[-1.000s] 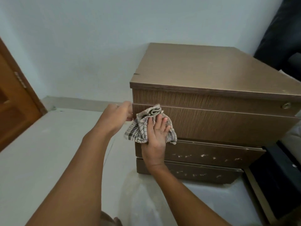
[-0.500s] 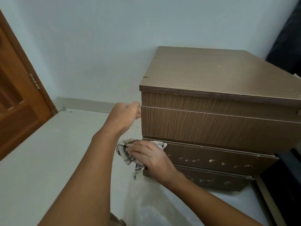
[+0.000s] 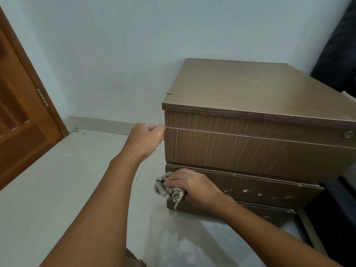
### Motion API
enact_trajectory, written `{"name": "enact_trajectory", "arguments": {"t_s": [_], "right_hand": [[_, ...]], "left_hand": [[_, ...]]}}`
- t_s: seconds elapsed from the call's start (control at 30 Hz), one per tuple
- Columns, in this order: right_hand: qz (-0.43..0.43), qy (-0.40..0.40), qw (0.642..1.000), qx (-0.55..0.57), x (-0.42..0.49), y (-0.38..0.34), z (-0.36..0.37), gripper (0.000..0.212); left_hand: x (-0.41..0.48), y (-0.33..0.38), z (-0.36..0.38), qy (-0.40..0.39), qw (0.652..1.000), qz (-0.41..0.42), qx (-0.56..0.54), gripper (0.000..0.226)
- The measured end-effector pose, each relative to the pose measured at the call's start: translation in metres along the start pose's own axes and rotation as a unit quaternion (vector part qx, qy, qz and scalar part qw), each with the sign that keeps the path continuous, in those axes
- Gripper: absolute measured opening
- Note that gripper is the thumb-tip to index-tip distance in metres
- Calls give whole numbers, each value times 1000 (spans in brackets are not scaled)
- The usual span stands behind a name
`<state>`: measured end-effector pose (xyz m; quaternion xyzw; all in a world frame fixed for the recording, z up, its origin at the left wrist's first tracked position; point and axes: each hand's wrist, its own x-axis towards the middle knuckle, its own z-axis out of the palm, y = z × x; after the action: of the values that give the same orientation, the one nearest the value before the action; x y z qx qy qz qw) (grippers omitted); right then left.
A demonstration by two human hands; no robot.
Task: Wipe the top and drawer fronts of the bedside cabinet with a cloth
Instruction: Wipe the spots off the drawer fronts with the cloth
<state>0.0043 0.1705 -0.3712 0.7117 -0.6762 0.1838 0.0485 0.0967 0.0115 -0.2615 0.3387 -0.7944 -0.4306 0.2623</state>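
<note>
A person kneels before a brown bedside cabinet (image 3: pixel 250 89) that stands on a pale floor (image 3: pixel 57 189) against a light wall (image 3: pixel 115 54). The left hand (image 3: pixel 146 139) grips the cabinet's left front edge, at the seam between the two upper drawer fronts, with its fingers curled round the corner and their tips out of sight. The right hand (image 3: pixel 192 187) holds a bunched checked cloth (image 3: pixel 165 189) pressed to the left end of the third drawer (image 3: pixel 269 189) – fingers folded over the cloth, a loose tail hanging below the palm. White specks (image 3: pixel 260 193) dot that drawer to the right of the hand. The wide drawer above juts out over it. A round lock (image 3: pixel 348 134) sits at the far right of the top front – a wooden door (image 3: pixel 19 122) stands at the left.
</note>
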Motion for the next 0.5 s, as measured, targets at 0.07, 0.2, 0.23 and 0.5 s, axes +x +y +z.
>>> {"name": "enact_trajectory", "arguments": {"t_s": [0.07,0.2,0.23,0.5], "right_hand": [[64,27,992,107,-13,-4,-5,43],[226,108,907,340,-38,-13,-10,49],[263,133,877,380,-44,-15,-11,47],[379,242,788,421,-102,-12,-30,50]], "left_hand": [[-2,-2,2,-7,1000,6,30,41],[-9,-7,14,-15,993,-18,119,26],[-12,-10,21,-17,989,-31,142,24],[-49,-43,93,10,986,-164,18,40]]}}
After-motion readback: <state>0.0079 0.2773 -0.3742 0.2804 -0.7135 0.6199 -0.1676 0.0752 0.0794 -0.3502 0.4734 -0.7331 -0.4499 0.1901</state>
